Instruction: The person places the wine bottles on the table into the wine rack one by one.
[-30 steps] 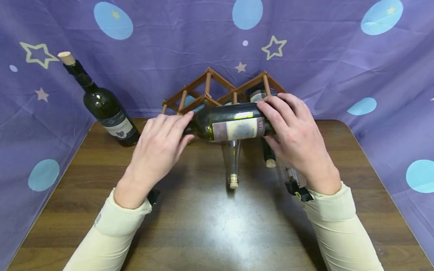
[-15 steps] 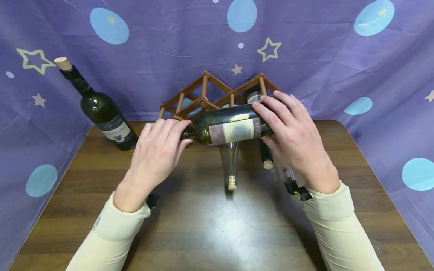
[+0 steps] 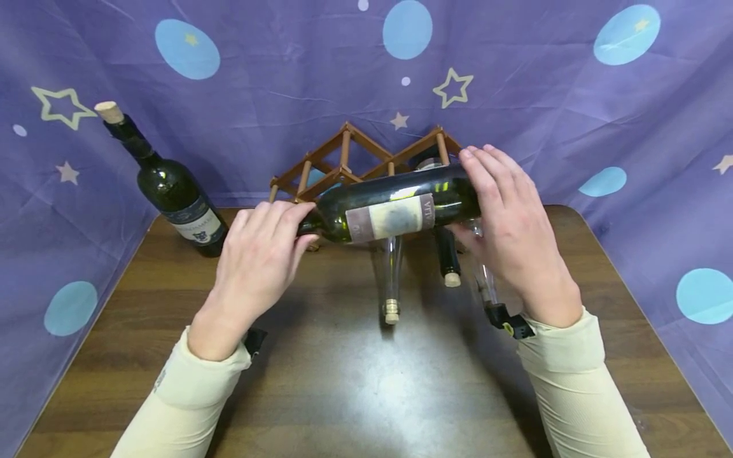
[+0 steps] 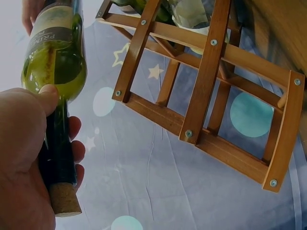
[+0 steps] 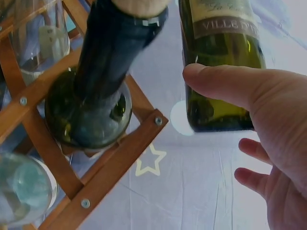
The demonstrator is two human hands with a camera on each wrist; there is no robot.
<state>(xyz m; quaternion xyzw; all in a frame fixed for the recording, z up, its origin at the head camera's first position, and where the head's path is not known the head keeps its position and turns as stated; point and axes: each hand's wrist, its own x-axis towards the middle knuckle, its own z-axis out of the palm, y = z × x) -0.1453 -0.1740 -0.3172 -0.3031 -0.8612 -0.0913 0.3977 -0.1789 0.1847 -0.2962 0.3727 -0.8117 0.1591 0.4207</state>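
A dark green wine bottle (image 3: 401,216) with a pale label lies sideways in the air in front of the wooden rack (image 3: 346,146). Its neck is wrapped by my left hand (image 3: 254,261), thumb along the shoulder. Beyond that hand's fingers, the cork (image 4: 65,200) pokes out in the left wrist view. My right hand (image 3: 518,235) holds the bottle's base end, fingertips at the far side and thumb at the near side. In the right wrist view, that thumb (image 5: 220,84) lies across the lower glass and two fingers extend past the base; the others are hidden.
Another corked green wine bottle (image 3: 180,191) stands at the table's back left. In the rack lie a clear bottle (image 3: 392,270), a dark bottle (image 3: 448,257) and another clear bottle (image 3: 485,283), necks jutting forward over the table (image 3: 343,381). A patterned curtain (image 3: 275,57) hangs behind.
My right hand has shifted right along the bottle towards its base, uncovering more glass. The left hand keeps its grip on the neck, and the bottle has moved slightly left.
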